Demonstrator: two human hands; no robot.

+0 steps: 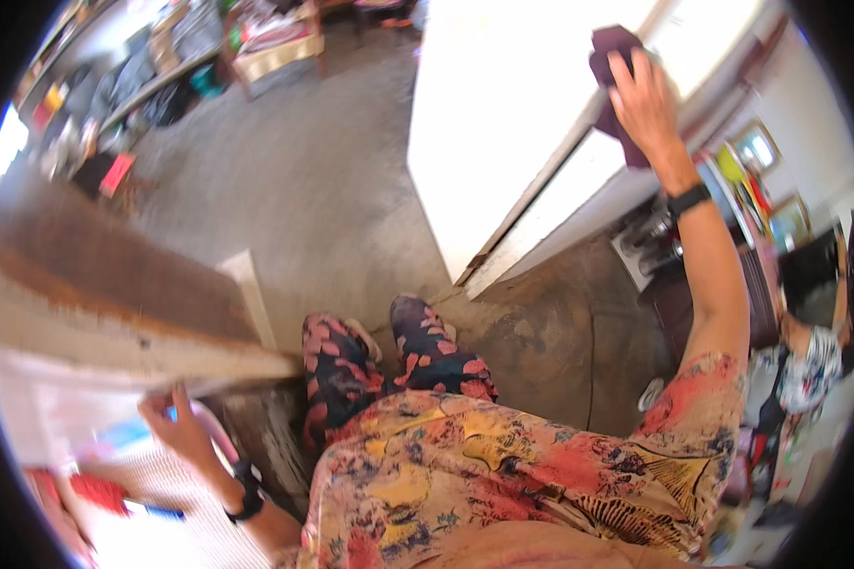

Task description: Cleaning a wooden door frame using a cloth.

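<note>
My right hand (644,103), at the upper right, has a dark purple cloth (615,46) under its fingers. The cloth lies against the upper part of the white door frame (576,178), next to a white door leaf (477,128). Part of the cloth hangs below my palm. At the lower left, my left hand (171,419) has its fingers curled near the pale edge of a brown wooden door (128,334). Blur hides whether it touches that edge or holds anything. A pink curved strip (217,430) shows just beside it.
A red-bristled brush (99,493) lies at the lower left on a ribbed, pale surface. Beyond the doorway, a bare concrete floor (277,156) leads to a bench (160,82) loaded with bags and a cloth-covered chair (274,57). Shelves with framed items (754,146) and a person (811,366) are at the right.
</note>
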